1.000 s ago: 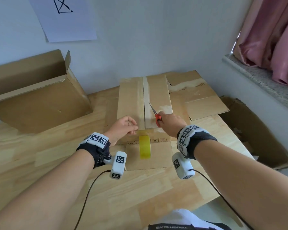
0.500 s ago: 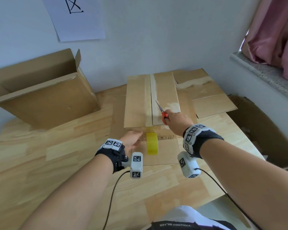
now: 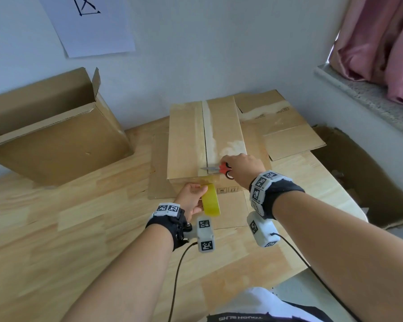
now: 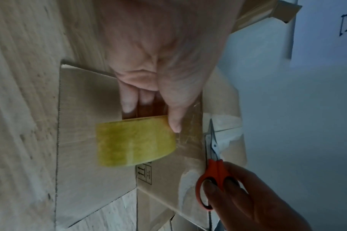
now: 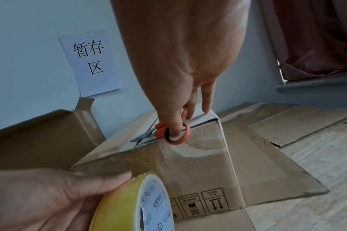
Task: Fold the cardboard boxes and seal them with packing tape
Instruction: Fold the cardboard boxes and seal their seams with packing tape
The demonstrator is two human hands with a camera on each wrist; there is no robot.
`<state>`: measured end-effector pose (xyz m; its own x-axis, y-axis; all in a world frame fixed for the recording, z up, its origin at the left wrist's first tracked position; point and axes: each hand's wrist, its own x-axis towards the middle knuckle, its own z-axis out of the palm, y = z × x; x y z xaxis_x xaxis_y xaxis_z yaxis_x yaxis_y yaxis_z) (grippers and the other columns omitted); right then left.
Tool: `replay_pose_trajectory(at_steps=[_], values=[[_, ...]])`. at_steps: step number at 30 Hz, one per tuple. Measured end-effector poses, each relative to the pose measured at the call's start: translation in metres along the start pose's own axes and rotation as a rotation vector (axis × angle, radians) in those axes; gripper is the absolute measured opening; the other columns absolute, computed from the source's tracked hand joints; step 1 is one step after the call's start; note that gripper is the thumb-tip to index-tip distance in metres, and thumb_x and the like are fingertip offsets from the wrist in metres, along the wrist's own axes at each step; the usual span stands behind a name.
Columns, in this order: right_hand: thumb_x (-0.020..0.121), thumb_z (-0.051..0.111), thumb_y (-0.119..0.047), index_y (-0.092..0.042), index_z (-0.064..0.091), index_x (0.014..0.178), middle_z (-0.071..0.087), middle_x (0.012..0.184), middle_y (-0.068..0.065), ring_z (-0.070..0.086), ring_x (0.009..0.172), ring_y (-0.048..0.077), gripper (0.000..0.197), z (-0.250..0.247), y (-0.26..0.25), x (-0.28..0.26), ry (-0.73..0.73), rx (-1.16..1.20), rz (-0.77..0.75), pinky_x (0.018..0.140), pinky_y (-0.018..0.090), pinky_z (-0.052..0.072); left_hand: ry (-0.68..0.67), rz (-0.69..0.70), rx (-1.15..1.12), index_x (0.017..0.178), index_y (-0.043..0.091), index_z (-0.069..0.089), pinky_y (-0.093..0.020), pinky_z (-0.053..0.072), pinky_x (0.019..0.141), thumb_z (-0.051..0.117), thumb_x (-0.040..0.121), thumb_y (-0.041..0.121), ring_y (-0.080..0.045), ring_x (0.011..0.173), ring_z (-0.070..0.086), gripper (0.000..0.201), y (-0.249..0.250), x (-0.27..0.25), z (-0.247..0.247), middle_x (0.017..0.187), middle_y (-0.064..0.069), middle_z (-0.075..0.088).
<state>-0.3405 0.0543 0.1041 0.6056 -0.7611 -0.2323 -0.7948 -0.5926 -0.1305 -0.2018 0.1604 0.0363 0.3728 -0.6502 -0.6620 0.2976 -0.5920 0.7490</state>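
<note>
A folded cardboard box [image 3: 186, 140] stands mid-table, flaps closed, clear tape along its centre seam. My left hand [image 3: 191, 198] grips a yellowish tape roll [image 3: 210, 203] in front of the box's near face; the tape roll [image 4: 135, 143] has tape stretching up to the box's top edge. My right hand [image 3: 242, 166] holds red-handled scissors [image 3: 221, 169] at that near top edge, blades pointing left toward the taut strip. In the right wrist view the scissors [image 5: 172, 132] have fingers through the loops, blades slightly apart above the box [image 5: 188, 168].
An open cardboard box [image 3: 56, 135] lies on its side at the left. Flattened cardboard [image 3: 282, 126] sits right of the box, another flat sheet [image 3: 228, 212] under it. A large cardboard piece [image 3: 363, 177] leans off the table's right edge. Wrist-camera cables hang by the wooden table [image 3: 56, 228].
My left hand dropped from the box top and took hold of the tape roll. The right hand turned the scissors so the blades point left at the box's near edge.
</note>
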Motion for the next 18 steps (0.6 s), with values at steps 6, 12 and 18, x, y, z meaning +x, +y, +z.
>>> replay_pose_trajectory(at_steps=[6, 12, 18], values=[[0.096, 0.046, -0.012, -0.025, 0.053, 0.114, 0.053, 0.079, -0.001, 0.052, 0.067, 0.02, 0.023, 0.008, -0.004, 0.003, 0.079, -0.019, 0.021, 0.056, 0.029, 0.041, 0.031, -0.021, 0.087, 0.103, 0.016, 0.054, -0.047, 0.054, 0.09, 0.07, 0.085, 0.024, -0.027, 0.106, 0.063, 0.025, 0.005, 0.01, -0.002, 0.117, -0.009, 0.063], [0.097, 0.046, -0.016, -0.027, 0.052, 0.117, 0.052, 0.078, -0.002, 0.052, 0.067, 0.019, 0.024, 0.009, -0.003, 0.003, 0.098, 0.004, 0.024, 0.056, 0.028, 0.04, 0.037, 0.002, 0.26, 0.089, 0.021, 0.051, -0.042, 0.054, 0.09, 0.064, 0.089, 0.03, -0.024, 0.108, 0.058, 0.016, -0.003, 0.02, -0.003, 0.11, -0.004, 0.058], [0.097, 0.047, -0.017, -0.027, 0.054, 0.115, 0.054, 0.079, -0.002, 0.052, 0.068, 0.019, 0.023, 0.011, -0.004, 0.002, 0.115, 0.019, 0.029, 0.057, 0.028, 0.04, -0.018, -0.003, 0.221, 0.09, 0.023, 0.055, -0.043, 0.056, 0.082, 0.065, 0.089, 0.027, -0.026, 0.107, 0.06, 0.01, -0.006, 0.024, -0.006, 0.116, -0.008, 0.061]])
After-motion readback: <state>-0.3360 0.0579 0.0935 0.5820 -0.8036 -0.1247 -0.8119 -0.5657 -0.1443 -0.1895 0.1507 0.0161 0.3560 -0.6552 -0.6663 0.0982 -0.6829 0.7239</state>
